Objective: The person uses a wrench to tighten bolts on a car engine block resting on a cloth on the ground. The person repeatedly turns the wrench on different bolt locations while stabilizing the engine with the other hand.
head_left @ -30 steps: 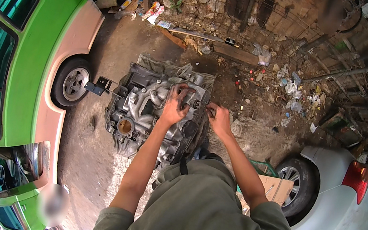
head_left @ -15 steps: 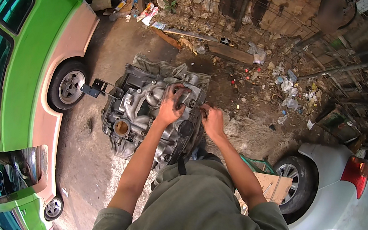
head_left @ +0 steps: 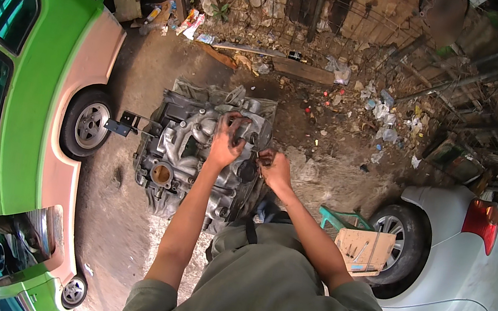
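Observation:
A grimy cast-metal engine [head_left: 166, 142], with curved intake pipes and a round brass-coloured opening, rests in the middle of the view. My left hand [head_left: 225, 141] lies over its upper right part, fingers bent and closed round a metal part there that the hand largely hides. Beside it, at the engine's right edge, my right hand [head_left: 274, 167] has blackened fingers pinched on something too small to make out. A dark bracket [head_left: 120, 125] on a rod sticks out from the engine's left side.
A green-and-pink van [head_left: 26, 120] stands at the left, a silver car [head_left: 458, 273] at the lower right. Beside the car's wheel are a green stand [head_left: 337, 215] and a wooden board [head_left: 358, 248] with tools. Litter, scrap timber [head_left: 301, 71] and wire mesh line the back.
The view has shifted slightly, so the scene sits further left. My right hand has moved a little down and inward along the engine's right edge. My left hand stays on the same part.

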Tool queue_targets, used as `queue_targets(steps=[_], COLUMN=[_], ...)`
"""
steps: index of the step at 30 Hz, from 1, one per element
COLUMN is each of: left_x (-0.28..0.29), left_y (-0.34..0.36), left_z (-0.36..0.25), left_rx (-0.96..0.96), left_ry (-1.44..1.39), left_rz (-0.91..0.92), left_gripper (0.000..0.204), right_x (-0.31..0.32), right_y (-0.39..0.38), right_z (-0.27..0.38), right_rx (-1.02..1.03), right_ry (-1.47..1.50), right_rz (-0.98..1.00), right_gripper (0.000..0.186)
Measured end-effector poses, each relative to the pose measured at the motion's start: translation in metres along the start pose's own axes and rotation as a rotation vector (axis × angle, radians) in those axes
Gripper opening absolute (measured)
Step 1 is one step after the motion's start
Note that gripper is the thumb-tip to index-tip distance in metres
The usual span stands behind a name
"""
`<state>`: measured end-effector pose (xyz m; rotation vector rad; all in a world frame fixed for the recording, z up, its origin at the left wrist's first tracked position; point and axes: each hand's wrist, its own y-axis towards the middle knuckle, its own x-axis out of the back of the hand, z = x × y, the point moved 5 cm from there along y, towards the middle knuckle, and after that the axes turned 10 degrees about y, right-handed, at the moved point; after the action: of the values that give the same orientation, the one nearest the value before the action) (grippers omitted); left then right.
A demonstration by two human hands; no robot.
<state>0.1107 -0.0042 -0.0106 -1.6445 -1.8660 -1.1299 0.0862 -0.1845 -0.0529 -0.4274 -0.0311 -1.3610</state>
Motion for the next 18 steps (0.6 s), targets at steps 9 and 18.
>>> queue_targets(steps=[9, 18], left_x=[0.003, 0.013], left_y=[-0.005, -0.040], left_z=[-0.003, -0.005], left_rx=[-0.011, 0.011], left_ry=[0.008, -0.183], left_rz=[0.080, 0.253], left_gripper=[0.058, 0.073], right_x=[0.019, 0.021], right_y=[0.006, 0.031], right_z=[-0.018, -0.005], right_rx=[0.127, 0.326], right_ry=[-0.005, -0.086], right_rz=[-0.128, -0.039], right_gripper=[0.015, 0.018])
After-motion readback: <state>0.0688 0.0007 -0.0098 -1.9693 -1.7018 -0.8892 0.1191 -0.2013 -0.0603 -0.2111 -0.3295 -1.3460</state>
